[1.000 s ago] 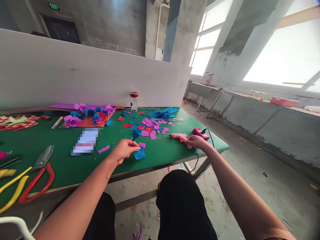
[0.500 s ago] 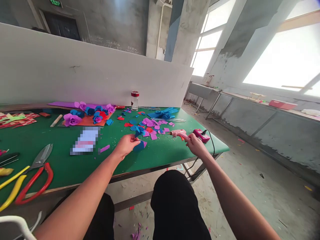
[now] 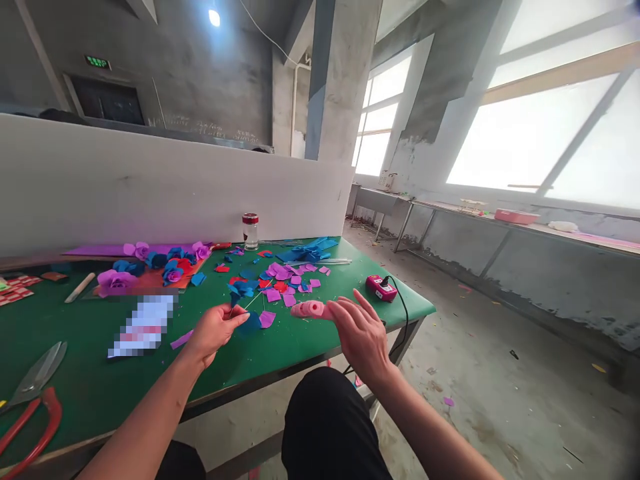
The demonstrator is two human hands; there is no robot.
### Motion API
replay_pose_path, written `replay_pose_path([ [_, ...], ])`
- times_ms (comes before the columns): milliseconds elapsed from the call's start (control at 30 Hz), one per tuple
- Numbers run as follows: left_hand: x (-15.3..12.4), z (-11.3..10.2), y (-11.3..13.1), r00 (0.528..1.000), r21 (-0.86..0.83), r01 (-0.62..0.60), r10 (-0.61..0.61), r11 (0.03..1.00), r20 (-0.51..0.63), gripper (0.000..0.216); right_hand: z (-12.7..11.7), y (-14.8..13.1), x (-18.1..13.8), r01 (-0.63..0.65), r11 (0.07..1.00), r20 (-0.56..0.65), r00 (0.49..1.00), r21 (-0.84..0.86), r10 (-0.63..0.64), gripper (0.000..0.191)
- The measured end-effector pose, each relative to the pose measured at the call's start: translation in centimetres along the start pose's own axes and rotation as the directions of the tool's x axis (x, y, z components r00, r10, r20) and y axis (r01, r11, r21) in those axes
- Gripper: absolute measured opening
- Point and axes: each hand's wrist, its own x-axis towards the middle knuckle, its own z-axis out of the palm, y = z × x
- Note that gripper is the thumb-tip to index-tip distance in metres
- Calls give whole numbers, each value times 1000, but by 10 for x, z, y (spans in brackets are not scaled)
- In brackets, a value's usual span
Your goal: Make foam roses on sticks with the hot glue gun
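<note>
My left hand (image 3: 214,330) is closed in a pinch on a thin wire stem, with a blue felt petal (image 3: 250,323) at its fingertips, low over the green table (image 3: 90,373). My right hand (image 3: 361,333) holds a pink glue gun (image 3: 307,309) just above the table's front edge. Its nozzle points left toward the blue petal, and some of the hand's fingers are stretched out. Loose purple, red and blue felt petals (image 3: 285,283) lie scattered just behind both hands.
Finished felt roses (image 3: 150,267) lie at the back left before a white partition board (image 3: 175,187). A small red-capped jar (image 3: 250,231) stands at the back. A pink power socket (image 3: 380,288) with a black cord sits at the right corner. Red-handled shears (image 3: 30,400) lie front left.
My right hand has lifted the glue gun off the table and carried it left toward my left hand. The camera has tilted upward, so the table sits lower in view.
</note>
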Motion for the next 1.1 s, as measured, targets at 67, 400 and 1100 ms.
replay_pose_path([
  [67, -1, -1, 2, 1000, 2, 0, 0, 1000, -11, 48, 3, -3, -2, 40, 999, -49, 998, 2, -40, 34],
  [400, -4, -2, 6, 994, -20, 76, -74, 997, 75, 49, 8, -14, -3, 139, 988, -82, 986, -74, -145, 34],
  [1100, 5, 20, -18, 998, 273, -4, -13, 962, 59, 16, 30, 8, -3, -840, 120, 787, 539, 529, 300, 44],
])
